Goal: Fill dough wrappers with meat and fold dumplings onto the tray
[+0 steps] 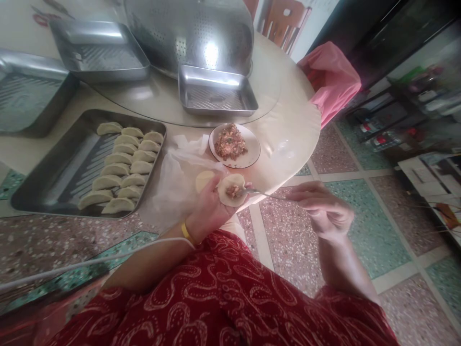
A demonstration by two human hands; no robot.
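Wrapper (pixel 224 197), one — laid open in the left hand (pixel 210 205), fingers curled around it. Filling (pixel 234 191): on its middle. Spoon (pixel 268 195), one — pinched by the right hand (pixel 324 210); pressing hard could tear the wrapper.

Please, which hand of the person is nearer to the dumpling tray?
Left. The left hand holds a dumpling wrapper to the right of the dumpling tray; the right hand, gripping a metal utensil, is farther right.
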